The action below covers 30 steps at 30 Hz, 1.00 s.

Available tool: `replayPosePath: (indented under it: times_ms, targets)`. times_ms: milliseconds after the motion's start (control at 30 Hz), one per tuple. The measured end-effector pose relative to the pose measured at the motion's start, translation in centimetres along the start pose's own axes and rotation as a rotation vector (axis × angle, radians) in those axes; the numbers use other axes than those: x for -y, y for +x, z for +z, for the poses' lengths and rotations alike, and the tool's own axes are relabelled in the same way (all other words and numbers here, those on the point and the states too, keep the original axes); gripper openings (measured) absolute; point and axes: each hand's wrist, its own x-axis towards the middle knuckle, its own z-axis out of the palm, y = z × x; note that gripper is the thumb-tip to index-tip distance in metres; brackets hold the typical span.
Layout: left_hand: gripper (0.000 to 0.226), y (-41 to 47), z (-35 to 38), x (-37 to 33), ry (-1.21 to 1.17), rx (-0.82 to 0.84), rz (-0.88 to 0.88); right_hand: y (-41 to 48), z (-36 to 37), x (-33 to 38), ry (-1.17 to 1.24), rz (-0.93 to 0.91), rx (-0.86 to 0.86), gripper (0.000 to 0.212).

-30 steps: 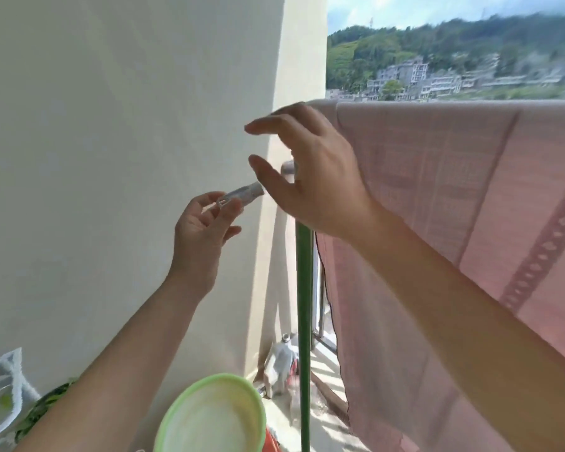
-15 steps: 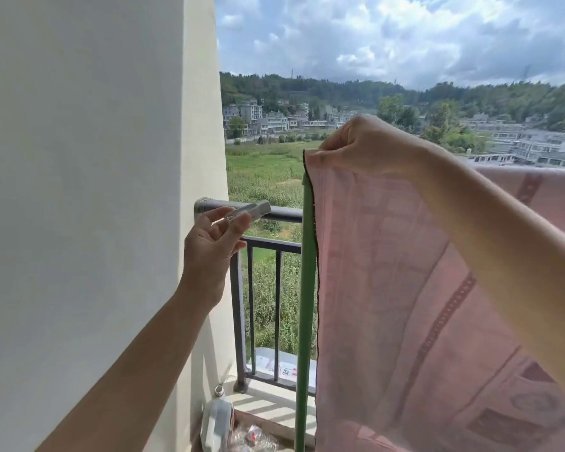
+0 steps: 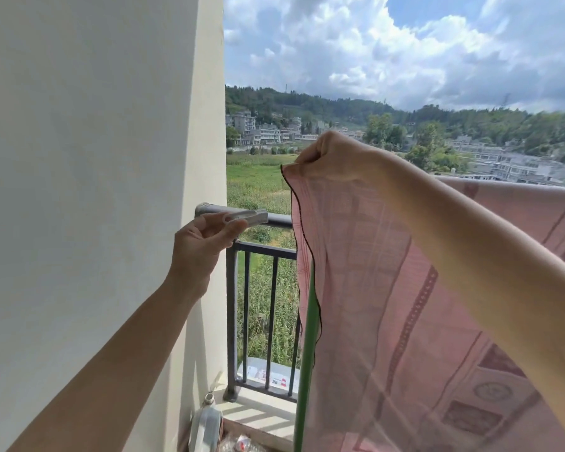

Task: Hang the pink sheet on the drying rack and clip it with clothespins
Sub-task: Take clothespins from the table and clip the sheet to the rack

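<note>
The right hand (image 3: 331,158) is pinching the pink sheet (image 3: 388,288) corner above the green pole (image 3: 307,353) — the left hand (image 3: 203,246), beside it, is pinching a grey clothespin (image 3: 242,217).

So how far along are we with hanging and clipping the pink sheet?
Done: the pink sheet is draped up top and hangs down past the green pole.
In hand: the right hand grips the sheet's top corner. The left hand pinches a grey clothespin, apart from the cloth.
Left: no clothespin shows on the sheet, so all the clipping remains, likely starting at this corner.
</note>
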Motion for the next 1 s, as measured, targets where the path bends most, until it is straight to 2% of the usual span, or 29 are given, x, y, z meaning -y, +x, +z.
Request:
replayPosePath:
  times_ms: [233, 467, 567, 733, 833, 900, 1000]
  targets:
    - [0.009, 1.5, 1.1, 0.7, -0.045, 0.086, -0.024, 0.4, 0.3, 0.0, 0.016, 0.0, -0.028, 0.032]
    - [0.032, 3.4, 3.4, 1.2, -0.02, 0.174, -0.086, 0.7, 0.3, -0.1, 0.051, -0.001, -0.034, 0.028]
    - [0.032, 3.5, 4.5, 1.6, 0.017, 0.241, -0.121, 0.8, 0.4, 0.0, 0.027, -0.013, -0.04, 0.029]
    - [0.03, 3.6, 4.8, 2.2, 0.019, 0.236, -0.163, 0.6, 0.1, -0.2, 0.028, -0.028, -0.025, 0.018]
    - [0.032, 3.3, 4.9, 2.2, 0.011, 0.237, -0.165, 0.8, 0.2, -0.5, 0.01, -0.046, -0.019, 0.028]
    - [0.049, 3.2, 4.8, 2.4, 0.049, 0.227, -0.129, 1.0, 0.3, -0.5, -0.001, -0.067, -0.032, 0.039]
    - [0.1, 3.1, 4.5, 2.5, 0.21, 0.252, -0.103, 1.3, 0.6, -0.4, -0.021, -0.093, -0.047, 0.039]
